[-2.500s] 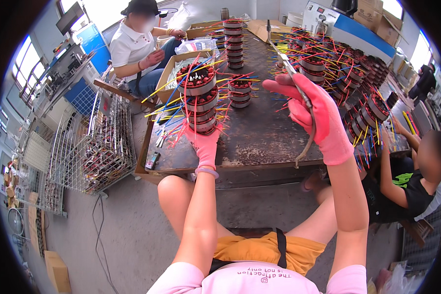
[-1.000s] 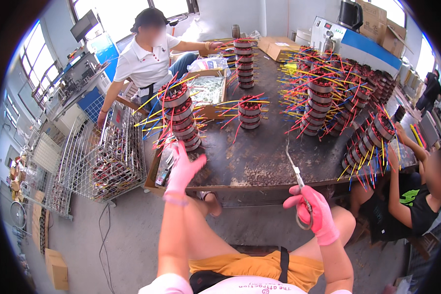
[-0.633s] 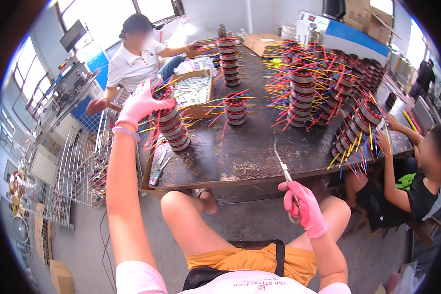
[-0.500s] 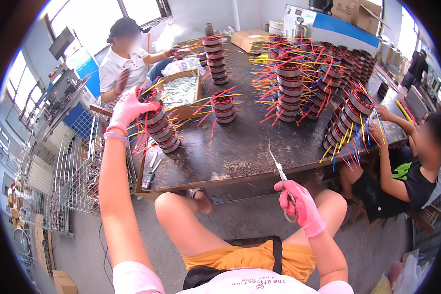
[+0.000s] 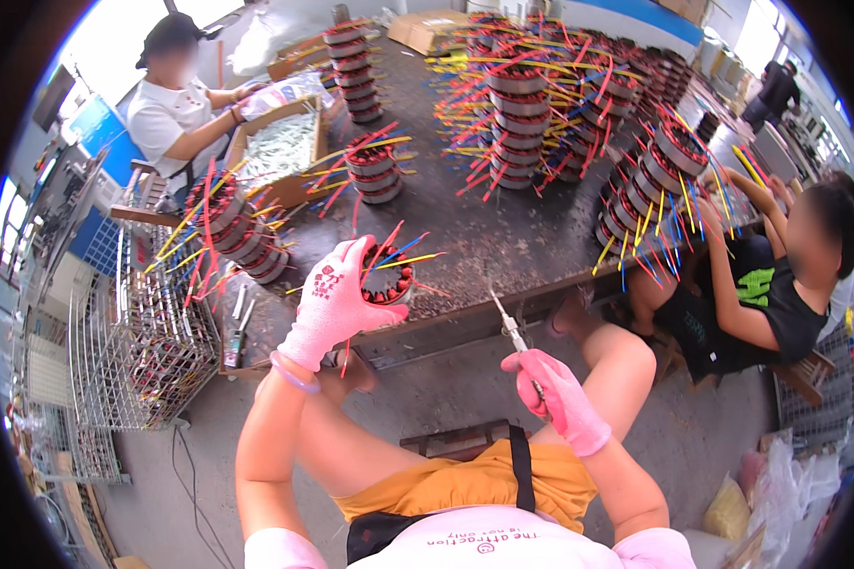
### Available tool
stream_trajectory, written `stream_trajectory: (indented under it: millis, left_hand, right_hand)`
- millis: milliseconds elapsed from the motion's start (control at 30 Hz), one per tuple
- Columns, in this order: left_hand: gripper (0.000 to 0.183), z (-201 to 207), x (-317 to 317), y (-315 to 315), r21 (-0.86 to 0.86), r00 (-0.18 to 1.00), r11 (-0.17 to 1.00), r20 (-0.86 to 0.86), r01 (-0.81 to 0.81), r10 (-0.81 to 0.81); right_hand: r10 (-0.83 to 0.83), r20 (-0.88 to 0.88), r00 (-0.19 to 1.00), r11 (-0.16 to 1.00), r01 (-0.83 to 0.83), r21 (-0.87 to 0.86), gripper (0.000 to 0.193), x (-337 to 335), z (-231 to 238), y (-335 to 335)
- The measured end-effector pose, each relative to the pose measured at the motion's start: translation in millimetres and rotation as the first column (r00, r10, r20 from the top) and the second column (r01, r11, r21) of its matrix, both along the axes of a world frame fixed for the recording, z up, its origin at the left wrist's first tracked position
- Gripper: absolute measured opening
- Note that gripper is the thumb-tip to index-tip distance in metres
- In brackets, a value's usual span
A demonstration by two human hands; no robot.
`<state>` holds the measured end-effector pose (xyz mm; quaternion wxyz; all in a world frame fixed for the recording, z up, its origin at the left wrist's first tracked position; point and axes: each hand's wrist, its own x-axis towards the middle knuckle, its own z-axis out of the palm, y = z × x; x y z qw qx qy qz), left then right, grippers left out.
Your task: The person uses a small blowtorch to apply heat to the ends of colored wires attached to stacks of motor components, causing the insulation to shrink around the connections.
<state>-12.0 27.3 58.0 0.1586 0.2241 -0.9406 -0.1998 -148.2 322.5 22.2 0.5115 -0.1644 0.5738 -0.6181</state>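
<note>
My left hand [image 5: 328, 305], in a pink glove, grips a single motor stator [image 5: 387, 283] by its side near the front edge of the table. The stator is a metal ring with red windings; red, blue and yellow leads stick out of it. In my pink-gloved right hand [image 5: 562, 402] is a silver scissor-handled tool [image 5: 511, 328] with a long thin tip, pointing away from me, to the right of the stator and apart from it. My fingers hide most of its handle. A leaning stator stack [image 5: 247, 237] stands left of my left hand.
A short stator stack [image 5: 375, 173] and taller stacks [image 5: 519, 128] stand farther back on the dark table [image 5: 446, 232]. One person sits far left beside a carton [image 5: 321, 142] of pale pieces. Another, at right, handles leads on a leaning stack [image 5: 650, 180]. Small tools [image 5: 240, 318] lie front left.
My left hand has come from the top of the left stack toward me and right, bringing one stator. My right hand with the tool shifted slightly left. The view has shifted too.
</note>
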Motion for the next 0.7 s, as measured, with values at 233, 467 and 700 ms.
stream_trajectory:
  millis: [233, 467, 700]
  left_hand:
    - [0.099, -66, -4, -26, -0.088, 0.998, 0.996, 0.053, 0.023, -0.018]
    - [0.097, -64, 0, -29, -0.068, 0.995, 0.996, 0.077, 0.063, -0.057]
    - [0.093, -61, 2, -33, -0.014, 0.992, 0.992, 0.022, 0.126, -0.126]
  right_hand:
    - [0.084, 0.029, 0.996, 0.968, -0.089, 0.233, 0.032, 8, -15, -9]
    - [0.046, 0.054, 0.997, 0.957, -0.060, 0.284, 0.032, 23, -31, -13]
    - [0.051, 0.077, 0.996, 0.975, -0.066, 0.210, 0.033, 37, -36, -15]
